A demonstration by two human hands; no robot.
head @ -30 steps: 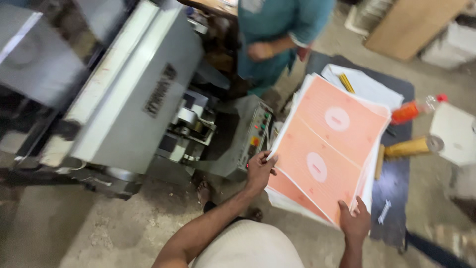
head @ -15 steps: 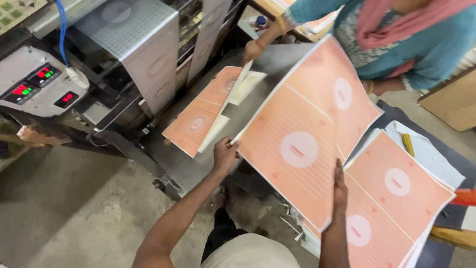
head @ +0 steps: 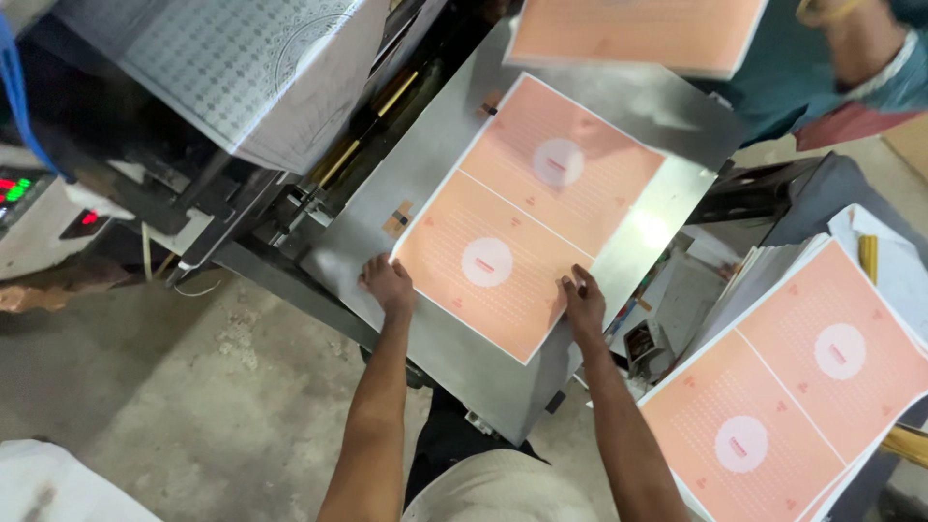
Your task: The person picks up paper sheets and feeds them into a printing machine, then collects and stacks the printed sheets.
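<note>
Item: orange printed sheet (head: 527, 217), lying flat on the steel counter (head: 425, 184) of a machine, centre of the frame. Its long axis ran from lower left to upper right, away from the person and toward the top edge of the picture. It carried two panels set end to end, each with a white disc at its middle and fine rows of small marks, and a white margin around the whole sheet. A thin line divided the panels across the short way.

Left hand (head: 390, 284): at the sheet's near left corner, lower centre of the frame, fingers bent and resting on the counter against the paper's edge. No closed grip showed; whether a finger pinched the corner could not be told.

Right hand (head: 583, 301): at the near right corner, fingers laid flat on top of the sheet, pressing rather than clasping. Both hands sat about equally near; the sheet extended up and away from them.

Also present: a stack of like sheets (head: 788, 406) at lower right, well apart; another sheet (head: 633, 34) at the top edge beside a second person's arm (head: 860, 39); a control panel with lit indicators (head: 19, 188) at far left.
</note>
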